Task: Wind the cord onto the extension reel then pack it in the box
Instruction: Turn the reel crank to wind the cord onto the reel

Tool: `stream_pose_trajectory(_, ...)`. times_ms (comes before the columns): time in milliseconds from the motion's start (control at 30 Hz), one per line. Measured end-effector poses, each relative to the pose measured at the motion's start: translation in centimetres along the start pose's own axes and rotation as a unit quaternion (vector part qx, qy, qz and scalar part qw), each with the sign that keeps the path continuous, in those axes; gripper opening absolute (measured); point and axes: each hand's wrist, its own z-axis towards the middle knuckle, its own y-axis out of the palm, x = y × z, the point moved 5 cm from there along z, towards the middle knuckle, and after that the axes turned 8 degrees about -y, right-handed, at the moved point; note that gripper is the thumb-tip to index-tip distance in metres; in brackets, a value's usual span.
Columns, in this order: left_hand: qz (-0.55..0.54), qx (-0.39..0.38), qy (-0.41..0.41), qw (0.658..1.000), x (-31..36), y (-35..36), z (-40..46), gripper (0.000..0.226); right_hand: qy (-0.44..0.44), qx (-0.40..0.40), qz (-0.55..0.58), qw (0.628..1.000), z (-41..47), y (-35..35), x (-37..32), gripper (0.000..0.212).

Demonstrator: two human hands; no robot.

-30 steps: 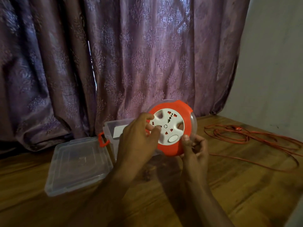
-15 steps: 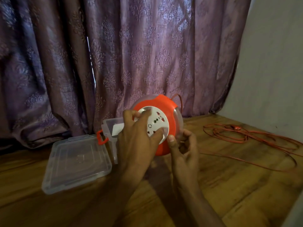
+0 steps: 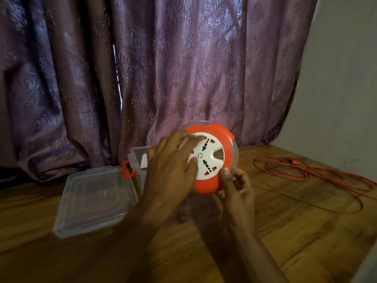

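Note:
The round orange extension reel [image 3: 224, 158], with a white socket face, is held upright above the wooden table. My right hand [image 3: 236, 186] grips its lower right rim from below. My left hand [image 3: 173, 166] lies on the white face with the fingers spread over it. The orange cord [image 3: 318, 176] lies in loose loops on the table to the right. The clear plastic box [image 3: 136, 158] with an orange latch stands behind my left hand, mostly hidden.
The box's clear lid [image 3: 95, 199] lies flat on the table [image 3: 285, 231] at the left. A purple patterned curtain [image 3: 163, 68] hangs close behind. A pale wall [image 3: 342, 88] bounds the right side.
The white face has turned under my left hand's fingers. The reel has shifted slightly left and tilted, with both hands staying on it.

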Motion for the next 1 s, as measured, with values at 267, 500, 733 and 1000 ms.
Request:
stream_pose_trajectory(267, -0.017, -0.043, -0.148, 0.988, 0.2, 1.5, -1.0, 0.064, -0.056, -0.017, -0.045, 0.997, -0.8, 0.4, -1.0, 0.043)
stream_pose_trajectory(500, -0.046, 0.007, -0.187, 0.981, -0.8, 1.2, -0.9, 0.077, -0.107, -0.064, -0.068, 0.990, -1.9, 1.9, -1.2, 0.032)
stream_pose_trajectory(733, -0.043, 0.013, -0.191, 0.981, -1.0, 1.3, -0.9, 0.064, -0.113, -0.071, -0.074, 0.988, -1.9, 1.8, -1.2, 0.040)
stream_pose_trajectory(1000, 0.082, -0.026, -0.057, 0.995, 0.9, 0.3, -0.3, 0.053, -0.088, -0.068, -0.038, 0.993, -1.8, 1.9, -0.7, 0.030)
